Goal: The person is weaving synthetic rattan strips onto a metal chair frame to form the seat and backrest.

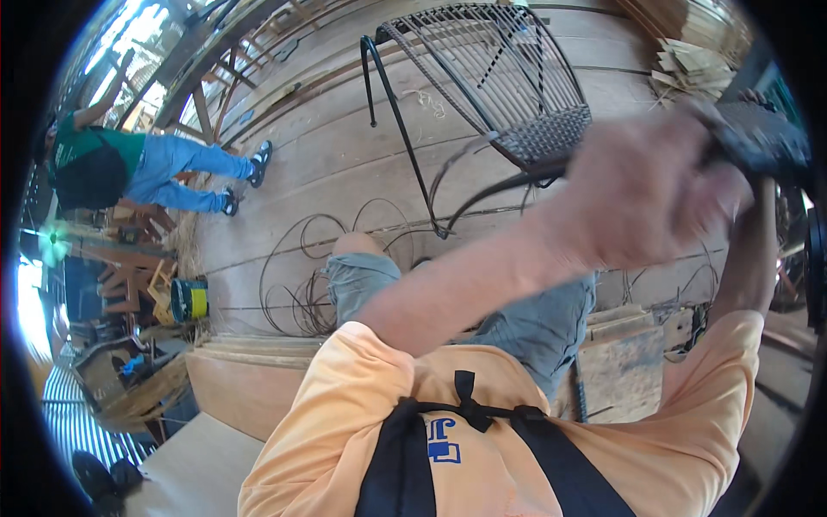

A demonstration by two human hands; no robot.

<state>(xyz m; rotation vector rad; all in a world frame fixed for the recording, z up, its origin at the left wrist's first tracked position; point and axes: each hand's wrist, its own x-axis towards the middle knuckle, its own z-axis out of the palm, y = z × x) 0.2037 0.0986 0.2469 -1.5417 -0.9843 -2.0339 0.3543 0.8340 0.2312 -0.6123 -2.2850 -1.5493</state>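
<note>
Far left: second person (129, 168) in green top and blue jeans, bent among stacked timber, well apart from the work.
Lower left: small blue-and-yellow can (189, 299) on the plank floor beside wooden offcuts; pale board (202, 470) below it.
Floor, left of centre: loose loops of thin dark cane (301, 284) coiled on the planks, just beside a bare knee in grey shorts (362, 280).
Centre top: dark woven chair frame (508, 82), tipped on its side, metal legs thrust toward the left, woven seat edge near the raised hands.
Centre right: left hand (642, 194), blurred, lifted across the view, fingers curled toward a dark object (762, 138); how tightly it closes, and whether it truly holds anything, cannot be told through the blur.
Far right: right hand (758, 103) mostly hidden behind that same dark object at the frame's edge, forearm rising beneath it; grip cannot be told.
Upper right: heap of pale wood strips (689, 69).
Foreground: orange shirt with black straps (482, 414) tied at the chest.
</note>
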